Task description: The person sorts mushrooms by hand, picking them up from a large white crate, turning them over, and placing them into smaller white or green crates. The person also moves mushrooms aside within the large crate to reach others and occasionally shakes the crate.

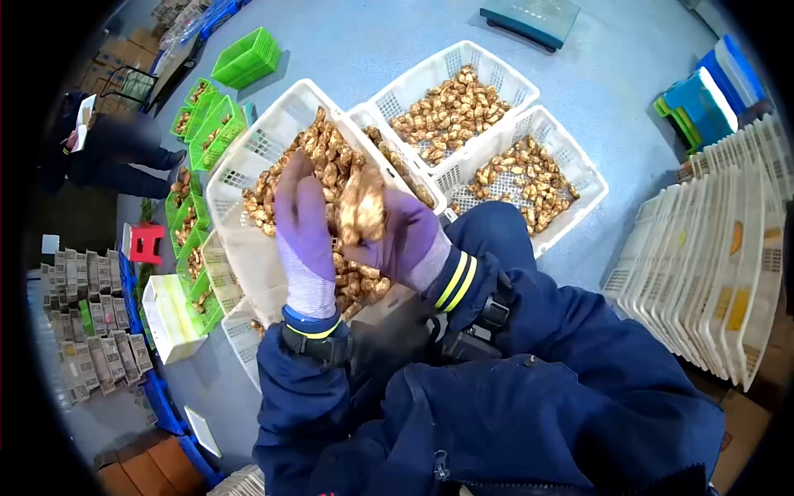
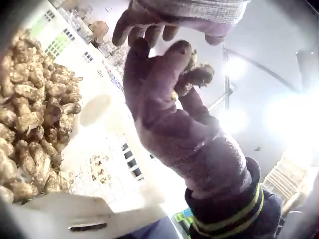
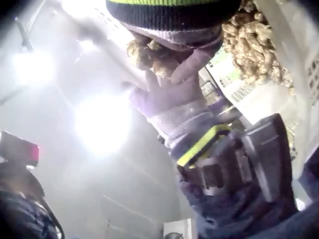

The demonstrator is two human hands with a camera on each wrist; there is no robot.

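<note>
Both hands wear purple gloves with pale knitted cuffs. My right hand (image 1: 413, 236) grips a few knobbly, brown-and-tan root-like pieces (image 1: 362, 207), blurred in the head view, above a white crate (image 1: 222, 194). A darker piece (image 2: 197, 77) pokes out past its fingers in the left wrist view. Close beside it is my left hand (image 1: 306, 231), with fingers extended and slightly bent; in the left wrist view those fingers are spread, thumb apart, with nothing between them. Below both hands, a heap of similar pieces (image 1: 331, 161) fills much of the crate.
Two more white crates (image 1: 529, 91) (image 1: 600, 186) with similar pieces adjoin at the right. Green baskets (image 1: 217, 136) line the left, near a standing person (image 1: 124, 153). Nested white crates (image 1: 703, 256) lean at the right; a scale (image 1: 533, 18) is on the floor ahead.
</note>
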